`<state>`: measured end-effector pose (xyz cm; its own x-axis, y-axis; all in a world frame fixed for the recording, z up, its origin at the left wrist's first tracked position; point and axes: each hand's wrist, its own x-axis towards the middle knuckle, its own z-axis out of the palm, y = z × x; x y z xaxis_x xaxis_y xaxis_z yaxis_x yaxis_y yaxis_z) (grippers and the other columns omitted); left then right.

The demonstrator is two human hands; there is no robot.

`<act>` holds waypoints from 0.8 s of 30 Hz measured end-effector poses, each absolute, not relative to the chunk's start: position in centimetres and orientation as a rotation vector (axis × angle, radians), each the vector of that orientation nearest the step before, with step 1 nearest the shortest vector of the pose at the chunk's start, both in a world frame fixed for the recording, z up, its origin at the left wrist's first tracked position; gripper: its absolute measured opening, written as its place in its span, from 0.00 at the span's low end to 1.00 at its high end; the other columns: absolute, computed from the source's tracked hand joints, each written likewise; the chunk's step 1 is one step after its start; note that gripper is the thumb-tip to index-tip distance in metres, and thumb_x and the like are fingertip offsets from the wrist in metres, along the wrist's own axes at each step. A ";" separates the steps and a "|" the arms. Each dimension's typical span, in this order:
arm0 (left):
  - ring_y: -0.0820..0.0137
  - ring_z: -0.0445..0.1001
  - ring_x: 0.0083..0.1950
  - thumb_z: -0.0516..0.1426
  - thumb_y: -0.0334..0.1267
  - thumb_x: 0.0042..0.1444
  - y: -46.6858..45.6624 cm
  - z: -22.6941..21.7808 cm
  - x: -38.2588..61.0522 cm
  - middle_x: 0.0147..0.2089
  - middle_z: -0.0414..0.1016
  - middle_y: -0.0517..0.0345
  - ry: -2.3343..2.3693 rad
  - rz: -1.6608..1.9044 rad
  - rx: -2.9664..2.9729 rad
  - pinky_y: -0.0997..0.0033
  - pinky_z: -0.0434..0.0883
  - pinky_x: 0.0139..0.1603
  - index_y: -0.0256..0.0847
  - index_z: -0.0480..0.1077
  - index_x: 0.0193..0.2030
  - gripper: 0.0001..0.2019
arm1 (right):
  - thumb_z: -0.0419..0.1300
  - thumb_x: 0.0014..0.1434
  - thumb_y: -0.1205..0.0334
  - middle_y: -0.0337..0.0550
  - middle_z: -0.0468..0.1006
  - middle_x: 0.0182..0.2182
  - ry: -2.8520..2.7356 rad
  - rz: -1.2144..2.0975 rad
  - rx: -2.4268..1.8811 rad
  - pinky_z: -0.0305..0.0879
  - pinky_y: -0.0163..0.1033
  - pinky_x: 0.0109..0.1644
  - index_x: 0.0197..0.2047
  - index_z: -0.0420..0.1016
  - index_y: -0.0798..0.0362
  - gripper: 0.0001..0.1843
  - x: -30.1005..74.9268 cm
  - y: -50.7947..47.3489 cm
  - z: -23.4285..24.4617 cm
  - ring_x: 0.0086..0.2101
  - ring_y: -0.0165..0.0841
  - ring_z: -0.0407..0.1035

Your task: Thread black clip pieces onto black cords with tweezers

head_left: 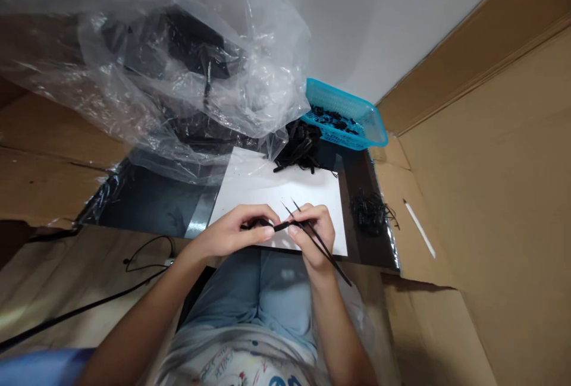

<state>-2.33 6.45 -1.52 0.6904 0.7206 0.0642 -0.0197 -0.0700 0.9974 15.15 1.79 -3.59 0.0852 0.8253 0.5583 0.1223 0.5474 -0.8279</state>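
Over the front part of a white sheet [254,181], my two hands meet at a short black strip [281,226]. My left hand [243,228] pinches its left end between thumb and fingers. The other end is pinched by my right hand [314,231], which also holds black tweezers [323,246] slanting across the palm. The tweezers' thin tips point up and away, apart from each other and touching nothing. What kind of part the strip is, I cannot make out. Behind the hands, a pile of black strips [301,145] lies on the sheet's far edge.
A blue plastic basket [377,127] with small black pieces stands at the back right. Clear plastic bags [267,82] bulge over the back left. A tangle of black trimmings [370,212] lies right of the sheet. A white pen-like stick [419,228] rests on cardboard [491,154].
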 end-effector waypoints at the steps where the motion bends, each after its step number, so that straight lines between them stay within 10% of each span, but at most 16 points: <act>1: 0.71 0.66 0.30 0.59 0.44 0.56 6.4 -1.6 -2.2 0.29 0.70 0.58 0.605 0.713 1.532 0.74 0.63 0.31 0.37 0.73 0.35 0.11 | 0.57 0.57 0.67 0.39 0.71 0.30 -1.398 0.637 -0.871 0.65 0.37 0.32 0.40 0.67 0.49 0.07 15.1 1.8 -3.7 0.30 0.32 0.68; 10: 0.72 0.66 0.31 0.59 0.37 0.57 5.7 -0.6 -1.8 0.28 0.71 0.60 0.793 0.997 1.680 0.73 0.63 0.34 0.38 0.72 0.30 0.07 | 0.58 0.59 0.66 0.42 0.69 0.39 -1.342 0.378 -0.999 0.63 0.44 0.46 0.42 0.71 0.47 0.08 17.2 1.4 -3.1 0.43 0.36 0.67; 24: 0.74 0.69 0.30 0.58 0.30 0.59 4.6 1.0 -2.2 0.28 0.71 0.61 0.738 1.110 1.955 0.75 0.65 0.33 0.37 0.71 0.31 0.05 | 0.58 0.56 0.75 0.41 0.73 0.33 -1.678 0.405 -0.862 0.68 0.41 0.36 0.43 0.68 0.49 0.14 16.1 -0.9 -0.2 0.34 0.34 0.68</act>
